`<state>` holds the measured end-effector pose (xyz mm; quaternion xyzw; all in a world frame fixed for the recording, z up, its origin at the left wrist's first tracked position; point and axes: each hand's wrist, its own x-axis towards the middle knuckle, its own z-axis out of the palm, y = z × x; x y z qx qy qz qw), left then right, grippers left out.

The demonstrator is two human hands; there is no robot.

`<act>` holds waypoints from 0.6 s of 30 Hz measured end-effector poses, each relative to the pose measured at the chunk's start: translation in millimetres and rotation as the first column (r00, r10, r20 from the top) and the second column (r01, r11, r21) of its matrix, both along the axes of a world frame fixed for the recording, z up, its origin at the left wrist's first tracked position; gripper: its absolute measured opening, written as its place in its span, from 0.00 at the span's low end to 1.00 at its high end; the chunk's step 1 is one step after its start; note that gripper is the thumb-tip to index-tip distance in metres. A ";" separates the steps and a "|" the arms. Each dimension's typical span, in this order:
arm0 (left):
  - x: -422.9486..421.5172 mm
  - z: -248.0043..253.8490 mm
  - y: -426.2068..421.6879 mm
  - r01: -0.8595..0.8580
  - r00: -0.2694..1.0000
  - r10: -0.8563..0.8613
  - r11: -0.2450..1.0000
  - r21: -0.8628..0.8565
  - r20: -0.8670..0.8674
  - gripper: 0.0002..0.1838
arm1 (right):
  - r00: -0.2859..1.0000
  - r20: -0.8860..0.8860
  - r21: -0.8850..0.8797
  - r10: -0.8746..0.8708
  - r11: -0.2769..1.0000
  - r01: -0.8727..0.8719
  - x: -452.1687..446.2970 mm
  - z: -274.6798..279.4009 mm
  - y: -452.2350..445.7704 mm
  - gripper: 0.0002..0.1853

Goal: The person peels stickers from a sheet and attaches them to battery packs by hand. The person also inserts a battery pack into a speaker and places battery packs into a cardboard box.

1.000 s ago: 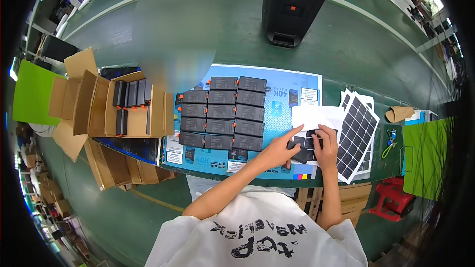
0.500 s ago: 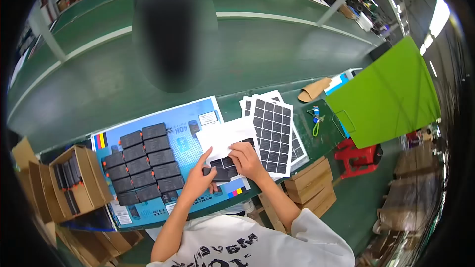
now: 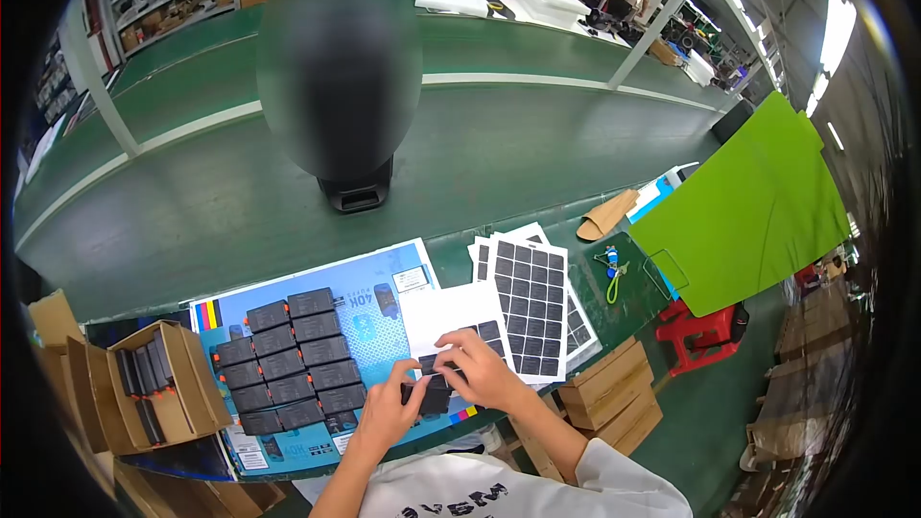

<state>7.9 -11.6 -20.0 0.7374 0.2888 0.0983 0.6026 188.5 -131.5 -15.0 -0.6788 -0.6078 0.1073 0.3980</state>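
Right now both my hands meet over one black block (image 3: 435, 399), which lies close in front of me near the front edge of the counter (image 3: 583, 273). From my left hand (image 3: 387, 411) the block sits at three o'clock, with my thumb and fingers bent against its left end; how firmly I have it I cannot tell, since my own hand covers that side. From my right hand (image 3: 483, 379) the block is between eight and nine o'clock. My right fingers are bent, the tips drawn in toward its upper edge, almost meeting my left fingertips (whether they pinch a label there is too small to tell).

Beneath my right fingers, and reaching out to twelve o'clock, lies a label sheet (image 3: 449, 317), white across its upper part with black labels lower down. At one o'clock from my right hand, the stacked sheets (image 3: 533, 307) are covered in rows of dark labels. Around two o'clock, farther out, rests a green cord (image 3: 615, 285).

At ten o'clock from my left hand, more black blocks (image 3: 291, 360) stand in rows on the blue printed mat (image 3: 372, 350), some showing orange tabs. Out at nine o'clock, an open carton (image 3: 197, 379) holds others.
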 end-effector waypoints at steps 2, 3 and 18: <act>-0.2 -2.1 3.1 -0.007 1.000 0.008 0.998 0.070 -0.016 0.10 | 0.999 -0.043 -0.005 0.026 1.000 -0.026 -6.9 0.3 3.3 0.08; -0.8 -4.1 3.9 0.006 1.000 -0.010 0.988 0.153 0.023 0.10 | 0.999 -0.040 -0.010 0.024 1.000 -0.025 -9.5 2.9 4.7 0.08; -41.6 -6.2 1.8 -0.391 0.897 0.337 0.907 0.158 0.287 0.07 | 0.732 -0.674 0.012 -0.104 0.988 0.151 -50.1 -7.5 10.9 0.13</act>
